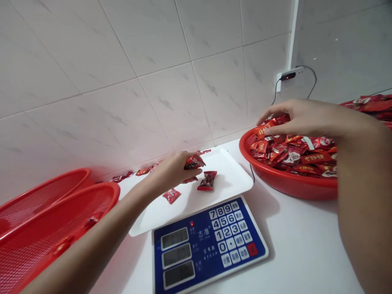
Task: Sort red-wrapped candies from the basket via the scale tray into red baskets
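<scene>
Over the white tray (159, 216) of a digital scale, my left hand (171, 173) is closed around red wrapped candies (193, 162). Below and beside it, a dark red wrapped candy (207, 181) and a pinkish-red one (171, 196) lie on the tray. My right hand (301, 118) reaches over a red plastic basket (284, 183) heaped with red wrapped candies (294, 157). Its thumb and fingers are bent around a red packet with gold lettering (263, 131) at the basket's far left rim. The wrist hides part of the heap.
The scale's blue keypad panel (208, 245) faces me. Red mesh baskets (101, 194) stand at the left, one with a few candies inside. More candies (143, 171) lie along the tiled wall. A power strip (289, 76) with a cable hangs at the right.
</scene>
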Demonstrator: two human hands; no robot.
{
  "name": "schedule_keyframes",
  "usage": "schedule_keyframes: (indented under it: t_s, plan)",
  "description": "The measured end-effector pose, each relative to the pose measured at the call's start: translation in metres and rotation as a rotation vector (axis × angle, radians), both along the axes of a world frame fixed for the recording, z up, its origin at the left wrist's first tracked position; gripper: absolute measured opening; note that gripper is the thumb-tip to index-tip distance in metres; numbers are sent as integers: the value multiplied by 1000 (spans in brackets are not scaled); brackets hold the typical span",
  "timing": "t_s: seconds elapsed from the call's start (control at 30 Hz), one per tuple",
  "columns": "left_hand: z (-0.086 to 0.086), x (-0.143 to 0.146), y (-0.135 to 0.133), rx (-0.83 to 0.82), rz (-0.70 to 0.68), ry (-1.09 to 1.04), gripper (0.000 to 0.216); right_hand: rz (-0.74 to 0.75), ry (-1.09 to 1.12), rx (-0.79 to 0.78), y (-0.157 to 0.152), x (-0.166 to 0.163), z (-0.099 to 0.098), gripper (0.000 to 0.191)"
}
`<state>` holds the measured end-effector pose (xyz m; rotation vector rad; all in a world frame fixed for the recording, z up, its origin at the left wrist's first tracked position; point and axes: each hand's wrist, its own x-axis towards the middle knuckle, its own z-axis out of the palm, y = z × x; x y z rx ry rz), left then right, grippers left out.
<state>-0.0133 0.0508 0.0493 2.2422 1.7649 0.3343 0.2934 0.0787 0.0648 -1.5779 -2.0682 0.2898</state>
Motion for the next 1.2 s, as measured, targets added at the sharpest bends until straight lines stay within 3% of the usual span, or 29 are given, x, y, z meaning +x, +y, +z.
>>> schedule_keyframes:
  t_s: [0.13, 0.23, 0.37, 0.47, 0.6, 0.73, 0.83, 0.93, 1.07, 1.2]
  plan:
    - [0, -26, -17, 31, 70, 87, 19, 30, 1, 3, 0, -1, 0, 32]
    - [-3, -53, -21, -61, 186, 57, 26, 20, -29, 21, 3, -2, -1, 33]
    - [-11, -68, -18, -197, 114, 38, 31, -7, -60, -15, 6, -2, -4, 34]
    - [-19, -62, -20, -190, 46, 67, 25, 10, -56, -24, 3, -2, -4, 34]
    - [-22, -50, -30, -73, 84, 71, 12, 32, -34, -26, -4, -5, -1, 32]
    - [-14, -24, -35, 88, 42, 75, 21, 36, -41, -17, -7, -11, 1, 31]
    - [-9, 4, -32, 313, -154, 387, 50, 43, -60, -3, -7, -16, 0, 32]
    - [-15, 25, -30, 291, -233, 701, 70, 72, -70, -6, -5, -18, -3, 31]
    - [-28, 29, -33, 268, -186, 713, 54, 82, -73, -19, -1, -18, -7, 32]
    - [-30, 18, -33, 255, -183, 636, 38, 91, -75, -17, -1, -20, -7, 35]
